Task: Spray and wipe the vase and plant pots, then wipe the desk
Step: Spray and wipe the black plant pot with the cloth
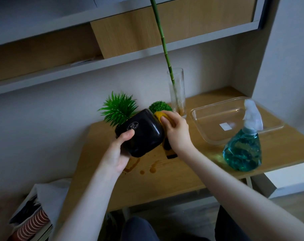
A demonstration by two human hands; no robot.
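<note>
Head view, left hand (119, 153) fingers curled round tilted black pot (142, 134), right hand (175, 129) fingers pinching yellow cloth (160, 115) (against pot's side)

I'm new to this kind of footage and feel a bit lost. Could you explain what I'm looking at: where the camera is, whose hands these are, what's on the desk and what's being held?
There is no machine here. One wide-angle camera sits on a person's head and looks forward and down, so the two bare arms reaching in from below are that person's own.

The left hand grips a black pot holding a spiky green plant, tipped on its side above the desk. The right hand presses a yellow sponge against the pot.

Standing on the desk are a second, round plant behind the hands, a tall glass vase with a bamboo stalk, a clear tray and a spray bottle of blue-green liquid. Brown stains mark the wood below the pot.
</note>
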